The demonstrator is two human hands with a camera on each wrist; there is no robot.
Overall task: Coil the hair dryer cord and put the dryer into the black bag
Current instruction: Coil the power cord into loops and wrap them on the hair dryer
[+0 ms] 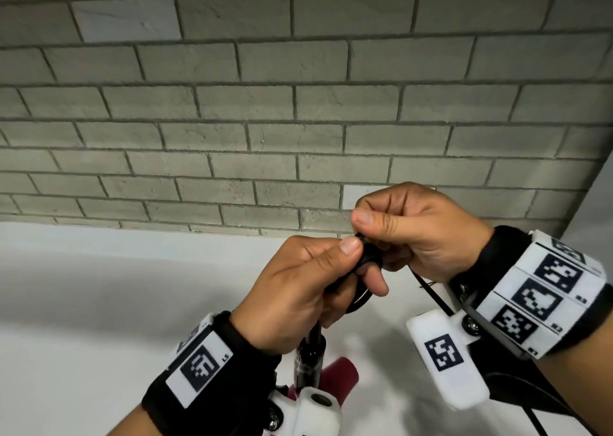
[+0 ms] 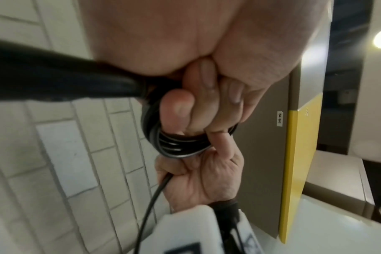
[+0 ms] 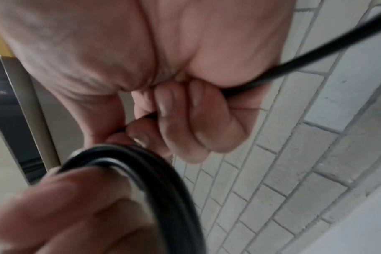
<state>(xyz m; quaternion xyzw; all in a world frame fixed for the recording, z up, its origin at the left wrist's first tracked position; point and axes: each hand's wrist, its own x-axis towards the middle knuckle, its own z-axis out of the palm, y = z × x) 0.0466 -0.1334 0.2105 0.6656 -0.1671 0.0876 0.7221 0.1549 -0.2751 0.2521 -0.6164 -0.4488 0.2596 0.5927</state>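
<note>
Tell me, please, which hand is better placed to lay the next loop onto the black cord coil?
Probably the right hand: it pinches the loose cord, while the left hand holds the coiled black cord.

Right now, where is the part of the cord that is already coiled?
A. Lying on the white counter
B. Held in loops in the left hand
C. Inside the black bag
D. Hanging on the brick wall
B: the left hand holds several black loops of the cord with its fingers through them, while the right hand grips the loose strand beside it.
</note>
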